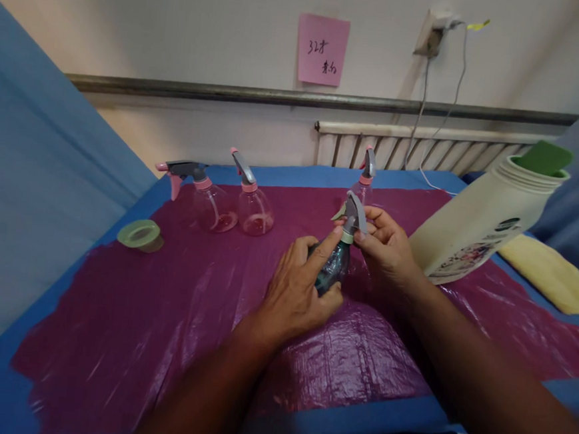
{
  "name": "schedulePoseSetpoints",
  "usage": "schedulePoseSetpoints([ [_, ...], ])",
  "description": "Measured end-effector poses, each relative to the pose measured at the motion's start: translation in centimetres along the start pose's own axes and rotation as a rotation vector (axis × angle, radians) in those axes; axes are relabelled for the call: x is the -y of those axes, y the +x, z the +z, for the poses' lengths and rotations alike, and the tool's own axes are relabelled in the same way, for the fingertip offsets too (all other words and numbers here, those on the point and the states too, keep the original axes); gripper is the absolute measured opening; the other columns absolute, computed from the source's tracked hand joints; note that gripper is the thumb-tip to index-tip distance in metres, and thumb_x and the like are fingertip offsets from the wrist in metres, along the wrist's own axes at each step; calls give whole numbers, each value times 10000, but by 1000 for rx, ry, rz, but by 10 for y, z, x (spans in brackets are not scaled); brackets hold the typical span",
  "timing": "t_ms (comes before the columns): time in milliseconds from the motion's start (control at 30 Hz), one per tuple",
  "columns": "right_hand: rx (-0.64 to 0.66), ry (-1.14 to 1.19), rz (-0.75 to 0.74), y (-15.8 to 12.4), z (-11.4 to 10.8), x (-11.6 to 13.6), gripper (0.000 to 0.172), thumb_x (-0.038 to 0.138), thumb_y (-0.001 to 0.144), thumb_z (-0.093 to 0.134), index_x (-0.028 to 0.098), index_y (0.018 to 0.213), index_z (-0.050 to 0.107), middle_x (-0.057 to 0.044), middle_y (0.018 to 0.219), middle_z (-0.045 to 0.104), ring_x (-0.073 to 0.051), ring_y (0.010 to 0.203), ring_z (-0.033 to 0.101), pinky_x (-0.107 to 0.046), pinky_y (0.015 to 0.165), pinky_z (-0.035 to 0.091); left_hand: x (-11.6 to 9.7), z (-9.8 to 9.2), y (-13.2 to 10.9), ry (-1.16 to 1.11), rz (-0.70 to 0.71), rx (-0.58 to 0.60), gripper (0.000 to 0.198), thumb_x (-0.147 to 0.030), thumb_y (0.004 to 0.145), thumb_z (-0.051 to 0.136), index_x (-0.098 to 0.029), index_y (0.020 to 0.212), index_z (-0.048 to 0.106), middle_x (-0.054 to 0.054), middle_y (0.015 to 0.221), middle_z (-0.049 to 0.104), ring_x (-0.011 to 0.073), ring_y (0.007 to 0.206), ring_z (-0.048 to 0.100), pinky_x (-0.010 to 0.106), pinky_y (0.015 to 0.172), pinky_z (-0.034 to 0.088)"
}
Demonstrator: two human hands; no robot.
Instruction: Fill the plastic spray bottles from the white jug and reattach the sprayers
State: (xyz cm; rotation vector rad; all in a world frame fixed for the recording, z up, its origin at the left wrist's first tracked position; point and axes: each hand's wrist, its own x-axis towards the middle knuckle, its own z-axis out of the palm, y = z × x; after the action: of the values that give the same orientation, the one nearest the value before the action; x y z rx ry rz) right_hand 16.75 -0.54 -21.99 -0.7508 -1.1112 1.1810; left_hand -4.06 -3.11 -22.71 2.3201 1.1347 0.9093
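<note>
In the head view my left hand [300,288] is wrapped round a dark green see-through spray bottle [334,269] near the middle of the table. Its index finger points up along the bottle's neck. My right hand [386,245] pinches the grey spray head [354,215] at its pale green collar, with the thumb in front and the other fingers behind. The spray head sits on the neck and leans slightly. Whether the collar is screwed tight I cannot tell. Right behind it stands a pink-trimmed spray bottle [366,183], partly covered by my hands and the green bottle.
Two clear spray bottles with pink trim, one tilted-headed [213,207] and one beside it [256,211], stand left. A green funnel-like cup [141,235] lies farther left. At right are a large white jug [487,219] and a yellow cloth [556,273]. Purple plastic sheeting [159,340] covers the table.
</note>
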Motion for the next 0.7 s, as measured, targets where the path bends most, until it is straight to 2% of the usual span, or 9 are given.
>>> schedulePoseSetpoints([
  [200, -58, -28, -15, 8, -2, -10, 622, 474, 674, 1081, 325, 1146, 702, 21, 999, 801, -185, 863, 724, -349, 849, 639, 1, 4, 0, 25, 4, -4, 1037, -267, 889, 724, -485, 1787, 253, 71, 1417, 516, 301, 1275, 593, 540, 1131, 539],
  [300, -92, -46, -38, 6, 3, -11, 685, 495, 630, 1096, 337, 1165, 699, 28, 998, 782, -180, 844, 699, -326, 793, 624, 0, 4, 0, 24, 6, 2, 1025, -259, 896, 711, -475, 1790, 258, 75, 1425, 518, 305, 1285, 590, 543, 1134, 536],
  [400, -77, -21, -76, 3, 6, -7, 698, 529, 660, 1077, 350, 1225, 707, 10, 1060, 795, -203, 933, 730, -352, 856, 639, -1, 2, 1, -6, 3, -11, 1022, -255, 909, 704, -475, 1794, 243, 75, 1436, 519, 298, 1286, 593, 532, 1131, 541],
  [567, 32, 13, -52, -3, 3, 2, 676, 521, 847, 959, 376, 1439, 668, -46, 1245, 823, -277, 1202, 765, -496, 1126, 607, -1, -1, 1, -28, 1, -23, 1024, -262, 915, 709, -486, 1794, 233, 73, 1458, 516, 296, 1295, 598, 538, 1147, 543],
  [700, 36, -28, -49, 0, -4, -2, 671, 462, 835, 983, 393, 1433, 687, -27, 1191, 840, -275, 1170, 785, -506, 1112, 621, -1, -1, 1, -23, 4, -22, 1008, -264, 918, 709, -467, 1794, 254, 79, 1448, 522, 298, 1292, 596, 543, 1147, 539],
])
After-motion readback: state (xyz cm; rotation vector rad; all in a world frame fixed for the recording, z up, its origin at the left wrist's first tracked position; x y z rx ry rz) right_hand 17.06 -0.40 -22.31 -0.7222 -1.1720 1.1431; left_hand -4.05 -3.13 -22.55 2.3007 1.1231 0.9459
